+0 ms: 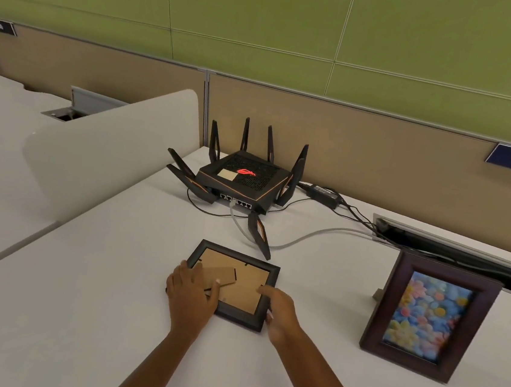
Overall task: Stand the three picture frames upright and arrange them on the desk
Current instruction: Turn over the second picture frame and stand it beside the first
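Observation:
A black picture frame (252,275) lies face down on the white desk (96,287), its brown cardboard back and easel stand facing up. My left hand (191,297) rests on its near left corner, fingers touching the cardboard stand (222,276). My right hand (279,311) holds the frame's near right edge, thumb under the rim. A dark brown frame with a picture of colourful flowers (430,319) stands upright at the right. Only these two frames are in view.
A black router (244,179) with several antennas sits behind the flat frame, one antenna reaching close to its far edge. Cables and a power brick (323,194) run right to a cable slot (450,245). A beige divider (111,146) borders the desk's left side.

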